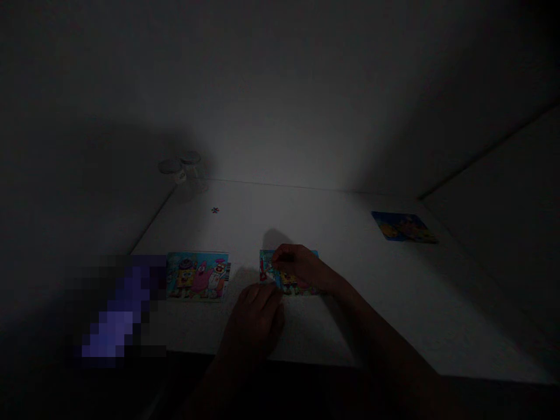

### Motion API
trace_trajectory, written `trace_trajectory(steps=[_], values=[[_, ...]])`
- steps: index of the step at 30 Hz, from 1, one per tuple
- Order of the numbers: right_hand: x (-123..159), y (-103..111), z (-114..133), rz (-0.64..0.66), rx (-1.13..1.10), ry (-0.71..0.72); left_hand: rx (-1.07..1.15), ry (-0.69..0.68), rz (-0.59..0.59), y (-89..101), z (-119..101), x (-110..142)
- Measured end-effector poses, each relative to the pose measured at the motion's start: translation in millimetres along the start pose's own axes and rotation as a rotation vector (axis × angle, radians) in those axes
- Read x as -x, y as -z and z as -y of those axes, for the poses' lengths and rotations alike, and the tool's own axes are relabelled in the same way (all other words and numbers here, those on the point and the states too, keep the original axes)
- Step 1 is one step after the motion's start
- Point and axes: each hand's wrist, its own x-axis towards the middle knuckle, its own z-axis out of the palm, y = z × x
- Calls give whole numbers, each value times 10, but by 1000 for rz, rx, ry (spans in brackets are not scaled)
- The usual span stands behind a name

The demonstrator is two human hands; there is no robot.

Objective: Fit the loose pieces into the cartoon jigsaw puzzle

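The scene is very dark. A picture card (289, 283) with bright cartoon figures on a blue ground lies on the white table in front of me, partly covered by my hands. My right hand (300, 263) is over its upper part, with thumb and fingers bent together in a pinch. What sits between those fingertips is too dark to make out. At the card's lower left edge rests my left hand (258, 312), its fingers curled and close together; anything in them is hidden. To the left lies a similar cartoon picture sheet (199, 277), flat and fully printed.
Two clear jars with lids (180, 175) stand at the table's back left corner. A small dark star-shaped piece (215, 210) lies in front of them. Another blue picture card (405, 227) is at the far right. A blurred-out purple patch (116, 321) covers the left edge.
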Motion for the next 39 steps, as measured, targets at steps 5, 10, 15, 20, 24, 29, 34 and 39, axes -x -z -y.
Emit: trace_trajectory(steps=[5,10,15,20,24,29,34,39], values=[[20,-29,40,21,66,22,-6,-1,2,-19,13,22],[36,-77,101,-15,220,100,-6,-1,-19,-29,12,22],[28,-116,83,-37,374,189,11,3,-6,-37,9,12],[91,-36,78,13,389,158,3,8,13,-22,10,18],[123,7,98,76,462,163,8,13,35,-13,17,16],[117,-27,157,81,533,153,6,9,14,-24,16,13],[128,-72,161,55,521,132,23,12,12,-28,17,5],[143,-107,125,55,305,120,32,13,11,-36,23,-3]])
